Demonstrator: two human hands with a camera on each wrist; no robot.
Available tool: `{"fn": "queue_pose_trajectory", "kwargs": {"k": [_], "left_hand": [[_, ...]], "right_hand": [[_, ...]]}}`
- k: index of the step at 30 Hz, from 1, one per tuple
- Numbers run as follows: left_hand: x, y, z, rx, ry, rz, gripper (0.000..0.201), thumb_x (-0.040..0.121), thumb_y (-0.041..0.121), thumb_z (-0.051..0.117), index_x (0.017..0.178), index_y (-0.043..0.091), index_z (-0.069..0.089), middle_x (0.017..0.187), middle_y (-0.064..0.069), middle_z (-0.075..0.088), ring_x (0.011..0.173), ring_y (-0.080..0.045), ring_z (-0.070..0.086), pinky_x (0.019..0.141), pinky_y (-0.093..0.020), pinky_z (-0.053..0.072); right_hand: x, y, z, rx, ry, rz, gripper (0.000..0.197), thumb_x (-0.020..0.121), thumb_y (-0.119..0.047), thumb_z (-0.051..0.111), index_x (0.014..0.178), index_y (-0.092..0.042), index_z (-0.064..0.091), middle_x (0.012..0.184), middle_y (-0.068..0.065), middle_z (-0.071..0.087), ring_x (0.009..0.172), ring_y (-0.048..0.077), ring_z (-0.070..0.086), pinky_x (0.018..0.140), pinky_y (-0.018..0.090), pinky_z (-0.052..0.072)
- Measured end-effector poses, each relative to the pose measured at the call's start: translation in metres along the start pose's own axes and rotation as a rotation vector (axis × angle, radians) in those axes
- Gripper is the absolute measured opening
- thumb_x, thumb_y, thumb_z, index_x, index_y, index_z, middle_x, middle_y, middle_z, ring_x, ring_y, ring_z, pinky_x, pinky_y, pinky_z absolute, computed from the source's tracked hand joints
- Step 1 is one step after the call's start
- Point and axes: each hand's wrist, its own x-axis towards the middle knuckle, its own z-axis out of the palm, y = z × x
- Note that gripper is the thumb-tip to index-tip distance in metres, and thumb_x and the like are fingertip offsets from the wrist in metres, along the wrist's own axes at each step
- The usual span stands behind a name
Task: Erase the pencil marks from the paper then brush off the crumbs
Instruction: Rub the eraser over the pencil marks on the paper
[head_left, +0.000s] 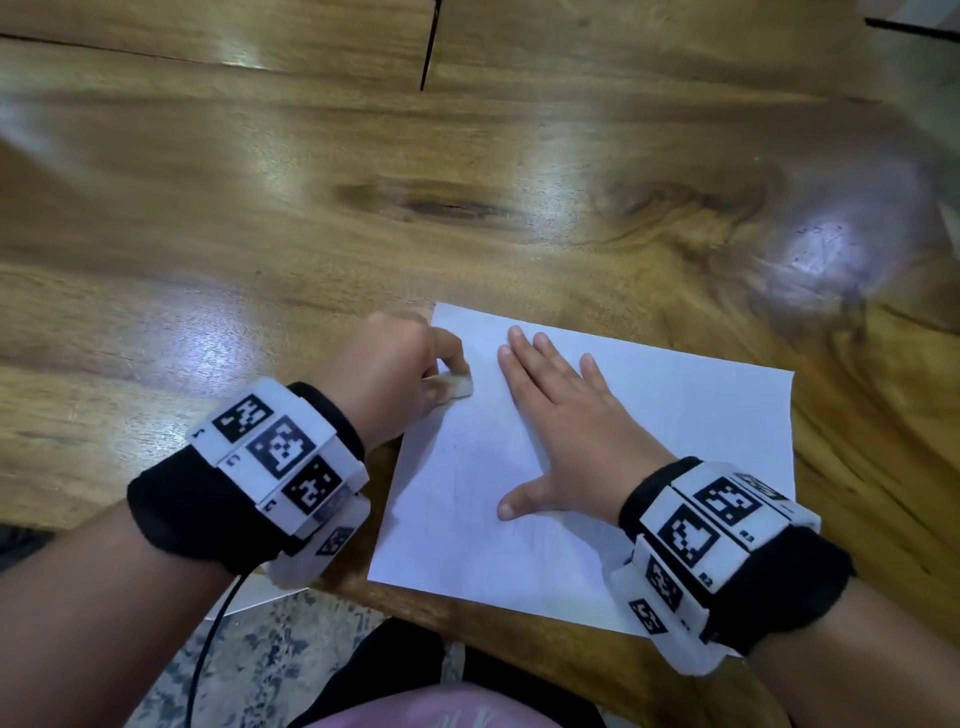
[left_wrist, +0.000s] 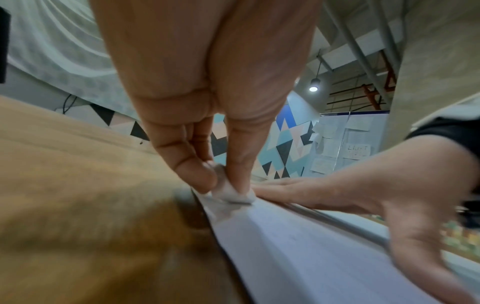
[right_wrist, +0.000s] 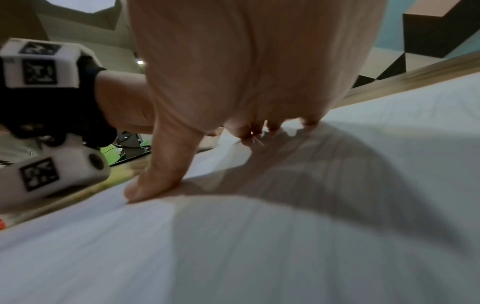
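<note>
A white sheet of paper (head_left: 675, 441) lies at the near edge of the wooden table (head_left: 311, 234), with faint pencil strokes near its middle. My left hand (head_left: 410, 364) pinches a small white eraser (head_left: 460, 387) against the sheet's upper left edge. In the left wrist view the eraser (left_wrist: 233, 194) sits between thumb and fingers, touching the paper (left_wrist: 298, 246). My right hand (head_left: 561, 415) lies flat on the sheet with fingers spread, just right of the eraser. In the right wrist view the thumb (right_wrist: 155, 181) and fingertips press on the paper (right_wrist: 259, 246).
The table's near edge (head_left: 493, 629) runs just below the sheet, with patterned floor beneath. A black cable (head_left: 208, 649) hangs from my left wrist band. A dark crack (head_left: 431, 47) splits the boards at the back.
</note>
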Motion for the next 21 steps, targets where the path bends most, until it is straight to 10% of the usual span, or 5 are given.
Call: {"fn": "queue_pose_trajectory", "kwargs": {"k": [6,11,21], "left_hand": [[-0.050,-0.007,0.013,-0.064,-0.226,0.085,0.015,0.078,0.031,0.066,0.071,0.018,0.068,0.069,0.002,0.055,0.063,-0.013,0.053,0.055,-0.012,0.035],[-0.015,-0.003,0.005,-0.046,-0.113,0.075,0.013,0.076,0.027,0.068,0.085,0.018,0.072,0.082,-0.008,0.068,0.074,-0.021,0.061,0.070,-0.034,0.048],[-0.050,-0.021,0.013,-0.135,-0.232,0.080,0.010,0.073,0.029,0.072,0.081,0.023,0.072,0.078,0.002,0.066,0.071,-0.010,0.060,0.064,-0.025,0.046]], "right_hand": [[0.000,-0.002,-0.002,-0.015,-0.005,0.016,0.132,0.065,-0.065,0.068,0.146,-0.017,-0.025,0.150,-0.005,-0.036,0.139,0.010,-0.031,0.115,0.039,-0.016],[0.000,-0.002,-0.002,-0.009,0.001,0.021,0.133,0.064,-0.065,0.070,0.147,-0.018,-0.023,0.151,-0.005,-0.036,0.139,0.011,-0.030,0.116,0.039,-0.015],[0.000,-0.004,-0.002,-0.007,-0.016,0.030,0.133,0.065,-0.065,0.070,0.146,-0.018,-0.024,0.150,-0.005,-0.036,0.139,0.011,-0.032,0.116,0.040,-0.015]]}}
